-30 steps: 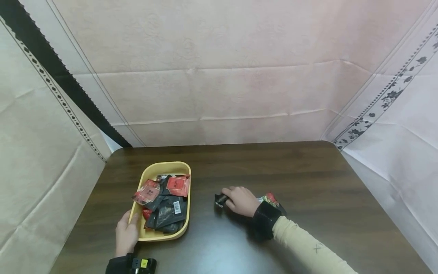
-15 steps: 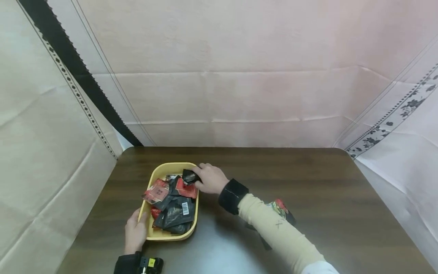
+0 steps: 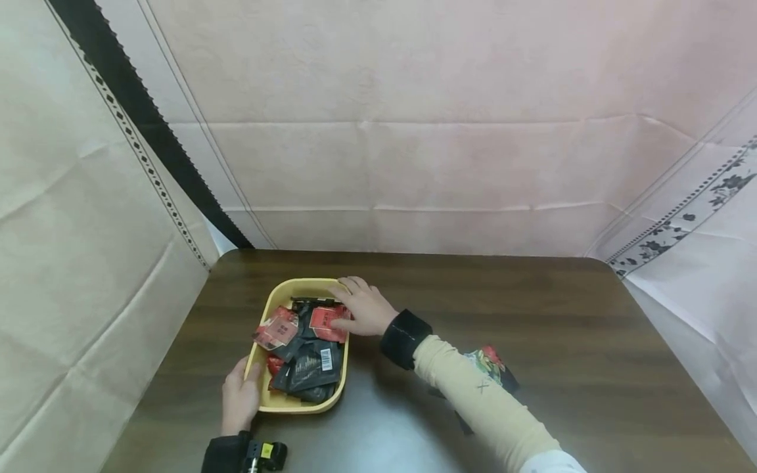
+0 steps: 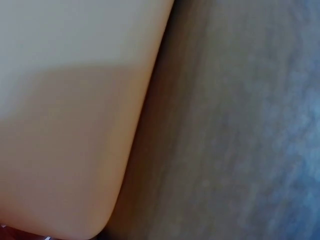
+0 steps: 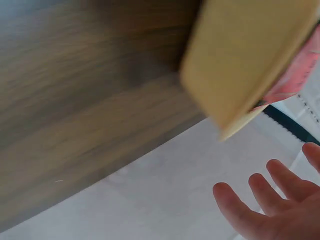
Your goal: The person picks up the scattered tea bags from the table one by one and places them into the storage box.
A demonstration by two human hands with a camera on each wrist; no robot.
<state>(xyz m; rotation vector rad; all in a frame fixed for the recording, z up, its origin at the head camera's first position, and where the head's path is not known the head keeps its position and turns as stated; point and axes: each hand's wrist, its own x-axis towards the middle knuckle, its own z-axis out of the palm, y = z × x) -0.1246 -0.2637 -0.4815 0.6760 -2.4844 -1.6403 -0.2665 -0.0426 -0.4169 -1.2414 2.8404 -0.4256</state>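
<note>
A yellow plastic basket (image 3: 276,402) holds several packets, some black and some red. One black packet (image 3: 310,369) bears a white barcode label; a red packet (image 3: 278,328) leans over the left side. My left hand (image 3: 239,397) grips the basket's near left rim, thumb over the edge. In the left wrist view the basket's wall (image 4: 75,125) takes up the left half. My right hand (image 3: 368,310) is spread over the far right rim, fingers extended, holding nothing, its thumb over a packet with a red label (image 3: 324,319). The right wrist view shows those spread fingers (image 5: 230,200) beyond the basket's corner.
More packets (image 3: 491,362), one with a colourful print, lie on the dark wooden table (image 3: 568,341) to the right, partly hidden behind the right sleeve (image 3: 473,387). Pale cloth (image 3: 414,164) hangs behind the table's far edge and at both sides.
My right hand has carried a small black packet leftward from the table to the basket and let go of it at the far end. The left hand stays on the rim. The head view has shifted slightly.
</note>
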